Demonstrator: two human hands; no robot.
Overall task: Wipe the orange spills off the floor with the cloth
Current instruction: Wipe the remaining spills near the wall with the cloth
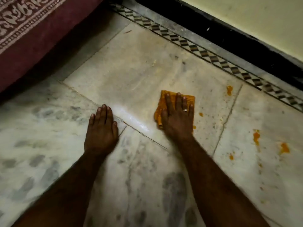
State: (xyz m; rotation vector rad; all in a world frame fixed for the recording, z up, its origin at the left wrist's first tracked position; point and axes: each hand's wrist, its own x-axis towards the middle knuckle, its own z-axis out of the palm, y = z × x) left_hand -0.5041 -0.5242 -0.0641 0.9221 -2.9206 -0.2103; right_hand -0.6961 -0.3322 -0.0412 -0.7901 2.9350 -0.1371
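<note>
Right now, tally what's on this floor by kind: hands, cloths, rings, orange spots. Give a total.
hands: 2, the left hand and the right hand
cloth: 1
ring: 1
orange spots: 6 clear ones; tinier specks are too small to count
total: 10

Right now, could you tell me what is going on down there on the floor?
A person is wiping a marble floor. Their right hand presses flat on an orange-stained cloth, while the left hand rests flat on bare tile beside it. The job is not finished: orange spills lie to the right of the cloth, with another blob near the patterned border.
</note>
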